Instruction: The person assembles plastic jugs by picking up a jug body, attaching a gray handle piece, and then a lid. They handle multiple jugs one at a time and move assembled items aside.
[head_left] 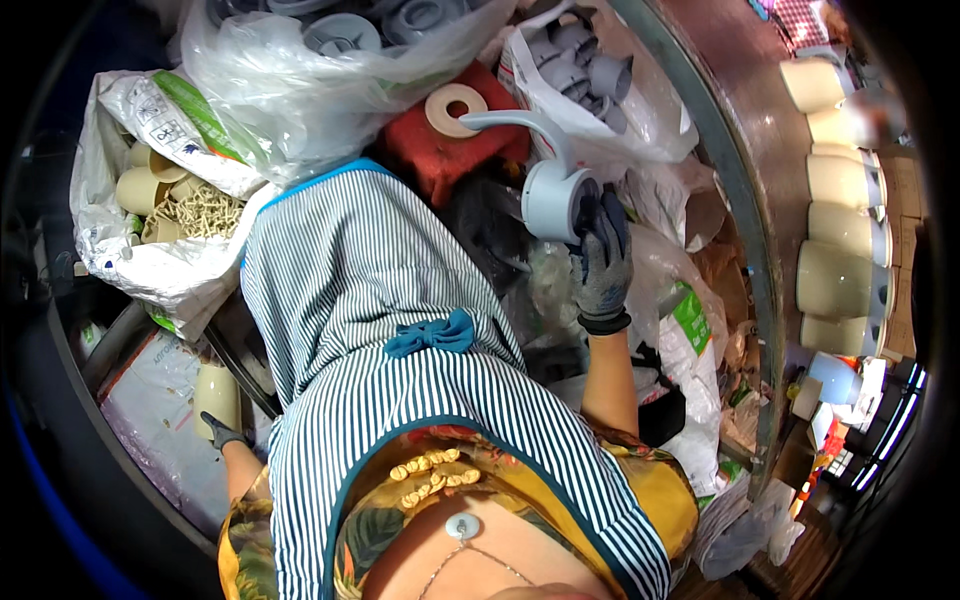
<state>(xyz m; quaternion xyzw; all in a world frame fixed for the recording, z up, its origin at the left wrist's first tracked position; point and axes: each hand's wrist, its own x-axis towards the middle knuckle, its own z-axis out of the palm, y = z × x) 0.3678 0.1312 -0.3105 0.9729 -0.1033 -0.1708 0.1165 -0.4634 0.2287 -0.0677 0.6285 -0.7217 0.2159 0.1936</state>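
My right hand (603,262), in a grey glove with dark fingertips, is closed on a blue-grey plastic part (552,205). That part has a round, cup-like body and a long curved spout or handle, whose tip reaches left beside a cream ring (440,112). The ring rests on a red cloth-like cover (420,150). Low at the left, my left hand (226,432), also in a dark glove, has its fingers around the lower end of a cream cylindrical cup (217,392). Part of that hand's grip is hidden by the cup.
Bags of grey parts (342,35) (575,62) stand ahead. At the left, a white sack (110,225) holds cream cups (140,190) and pale stringy bits (205,212). A metal table edge (745,200) curves along the right, with several cream, grey-banded cups (840,275) beyond it.
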